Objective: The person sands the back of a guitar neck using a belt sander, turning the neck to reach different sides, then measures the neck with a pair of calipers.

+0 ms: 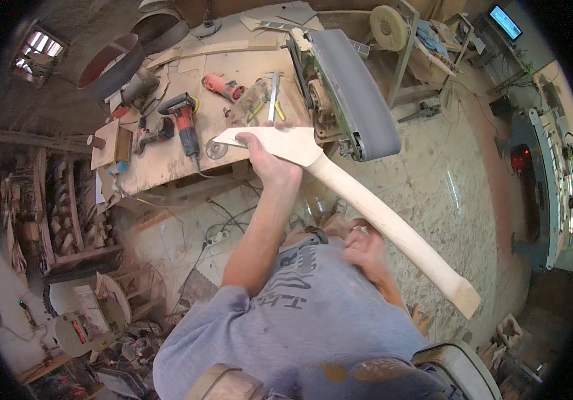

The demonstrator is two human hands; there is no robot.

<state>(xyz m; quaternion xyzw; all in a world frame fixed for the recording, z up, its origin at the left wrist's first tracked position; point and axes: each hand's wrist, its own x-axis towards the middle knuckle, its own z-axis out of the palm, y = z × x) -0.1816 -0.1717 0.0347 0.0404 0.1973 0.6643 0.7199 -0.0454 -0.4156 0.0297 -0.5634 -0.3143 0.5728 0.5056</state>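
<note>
1. my left hand (pixel 273 163) is closed firmly on the pale wooden piece (pixel 383 210), thumb across the broad flat end and fingertips showing at its far edge; that grip probably keeps the wide face from twisting.
2. the piece is up in front of me, its long shaft slanting down to my right, past my shirt (pixel 320 293), to a flared end. i'd judge gripping so far to one end leaves much of the weight hanging out there.
3. my right hand (pixel 365 248) is half curled near my waist, beside the shaft; it's blurred, so i cannot tell whether it touches or holds anything.
4. on the workbench (pixel 160 163) beyond lie an angle grinder (pixel 185 123), a caliper (pixel 274 97) and yellow-handled pliers (pixel 256 111), likely left there for easy reach.
5. the belt sander (pixel 360 90) stands at the bench's right end, its grey belt facing open floor, presumably giving long pieces room.
</note>
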